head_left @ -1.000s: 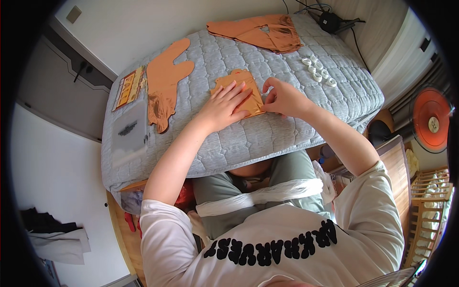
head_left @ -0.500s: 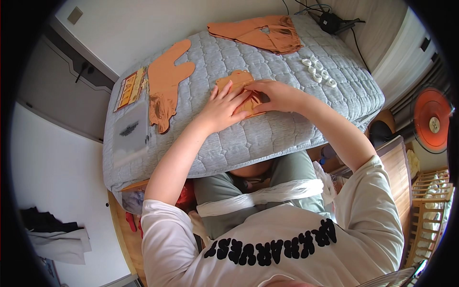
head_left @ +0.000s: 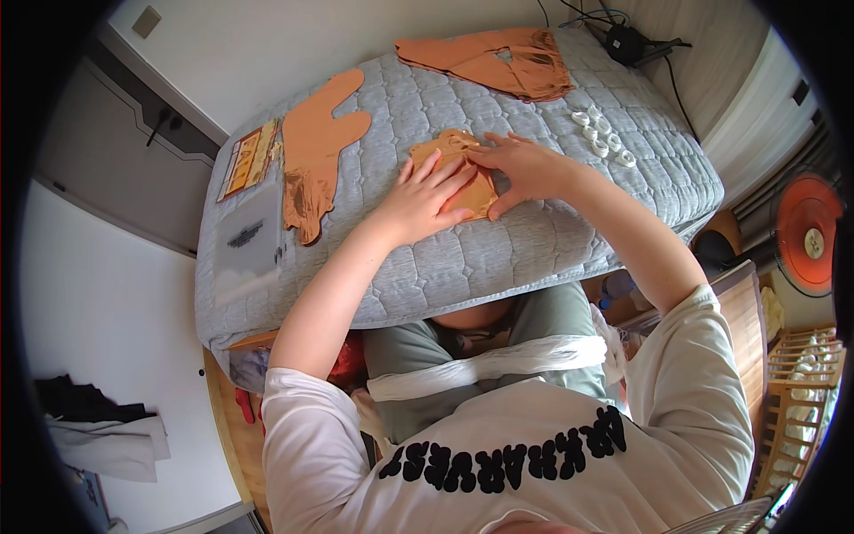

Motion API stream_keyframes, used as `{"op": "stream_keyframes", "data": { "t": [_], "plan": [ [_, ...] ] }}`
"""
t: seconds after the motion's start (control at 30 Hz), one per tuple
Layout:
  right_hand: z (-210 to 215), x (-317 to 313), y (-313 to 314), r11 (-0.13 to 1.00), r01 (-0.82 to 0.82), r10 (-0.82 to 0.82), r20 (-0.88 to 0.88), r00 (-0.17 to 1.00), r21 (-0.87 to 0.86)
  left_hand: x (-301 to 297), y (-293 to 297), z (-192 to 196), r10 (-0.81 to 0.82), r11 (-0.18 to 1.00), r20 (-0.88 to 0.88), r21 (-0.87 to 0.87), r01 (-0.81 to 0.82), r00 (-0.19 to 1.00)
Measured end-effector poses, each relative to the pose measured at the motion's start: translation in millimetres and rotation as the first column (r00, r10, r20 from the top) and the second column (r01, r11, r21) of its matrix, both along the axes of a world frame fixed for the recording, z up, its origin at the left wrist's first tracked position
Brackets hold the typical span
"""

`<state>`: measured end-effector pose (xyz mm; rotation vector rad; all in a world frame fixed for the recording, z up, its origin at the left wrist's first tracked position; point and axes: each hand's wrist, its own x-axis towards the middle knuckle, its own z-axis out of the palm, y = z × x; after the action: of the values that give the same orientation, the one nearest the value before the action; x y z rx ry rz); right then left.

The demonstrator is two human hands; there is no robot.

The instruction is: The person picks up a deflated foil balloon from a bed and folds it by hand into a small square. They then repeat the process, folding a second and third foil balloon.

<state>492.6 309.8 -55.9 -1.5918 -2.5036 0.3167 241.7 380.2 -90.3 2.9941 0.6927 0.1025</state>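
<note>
A folded orange, shiny foil sheet, looking like a flat foil balloon [head_left: 479, 196], lies on the quilted mattress in front of me. My left hand [head_left: 420, 206] rests on its left side with the fingers stretched out and spread. At its right edge, my right hand [head_left: 532, 171] touches the foil with its fingers extended and thumb apart. Both palms partly cover the piece. To the left lies a larger flat orange foil balloon [head_left: 311, 156] with rounded lobes. Another folded orange foil piece [head_left: 489, 60] is at the mattress's far side.
Several white ribbon rolls [head_left: 605, 141] sit on the mattress [head_left: 400, 289] at the right. A printed card packet [head_left: 249, 160] and a clear plastic bag [head_left: 245, 245] lie at the left. White stringy material [head_left: 489, 358] crosses my lap. A red fan [head_left: 808, 236] stands at right.
My right hand's fingers have spread from a bent pose at the foil's edge, and its thumb has moved slightly right. The folded foil looks flatter. My left hand stays on it.
</note>
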Motion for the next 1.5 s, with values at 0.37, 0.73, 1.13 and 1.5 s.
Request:
{"op": "stream_keyframes", "data": {
  "t": [0.37, 0.73, 1.13, 1.5],
  "plan": [
    [2, -1, 3, 0.998, 0.0, 0.001, 0.018, 1.0, -0.063, -33, 17, 5, -0.031, 0.997, 0.017, -0.068, 0.032, 0.999],
    [3, -1, 3, 0.996, 0.027, -0.025, 0.026, 0.999, -0.081, -51, 28, 22, 0.008, 0.988, -0.104, -0.156, -0.024, 0.995],
    [11, -5, 2, 0.99, 0.069, -0.06, 0.074, 0.995, -0.126, -61, 20, 34, 0.232, 0.967, -0.253, -0.044, -0.25, 0.939],
    [15, -10, 7, 0.986, 0.068, -0.046, 0.143, 0.989, -0.155, -51, 37, 65, 0.263, 0.918, -0.417, -0.17, -0.358, 0.87]
  ]
}}
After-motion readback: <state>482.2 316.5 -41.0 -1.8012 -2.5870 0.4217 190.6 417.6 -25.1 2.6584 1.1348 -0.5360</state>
